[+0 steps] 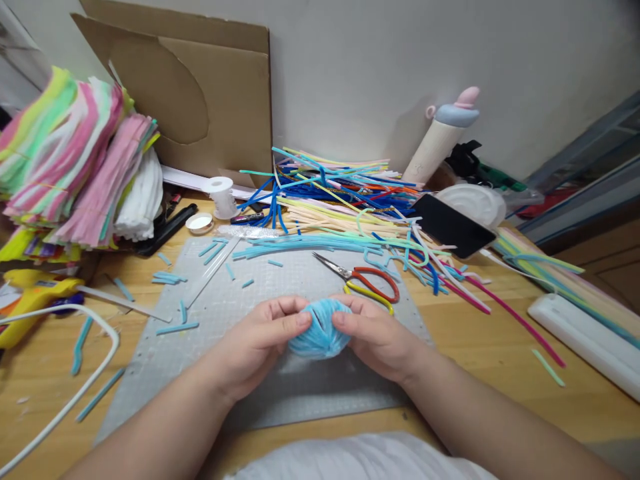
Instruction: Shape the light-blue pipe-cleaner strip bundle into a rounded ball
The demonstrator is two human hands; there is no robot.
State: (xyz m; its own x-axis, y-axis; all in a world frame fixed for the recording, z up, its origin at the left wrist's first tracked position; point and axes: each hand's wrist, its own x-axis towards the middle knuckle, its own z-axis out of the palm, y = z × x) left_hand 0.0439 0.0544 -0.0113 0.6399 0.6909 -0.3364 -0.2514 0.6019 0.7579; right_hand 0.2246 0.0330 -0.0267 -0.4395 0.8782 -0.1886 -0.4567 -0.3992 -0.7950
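Between my two hands is a round ball of light blue pipe cleaners (323, 337), with a narrow dark gap near its top. My left hand (267, 340) grips its left side, thumb on the front. On the right side my right hand (377, 333) pinches it the same way; the other fingers of both hands are partly hidden. The ball is held above a grey cutting mat (280, 403). Scissors (363, 277) with one red and one yellow handle lie just beyond my right hand. Short cut blue pipe cleaner pieces (177, 328) are scattered to the left.
Loose pipe cleaners (320, 220) in many colours are heaped along the back. Bundled ones (65, 153) stand at the left, above a yellow glue gun (43, 293). A phone (453, 225), a white power strip (585, 340) and a tilted white bottle (435, 147) are at the right. Cardboard (235, 100) leans against the wall.
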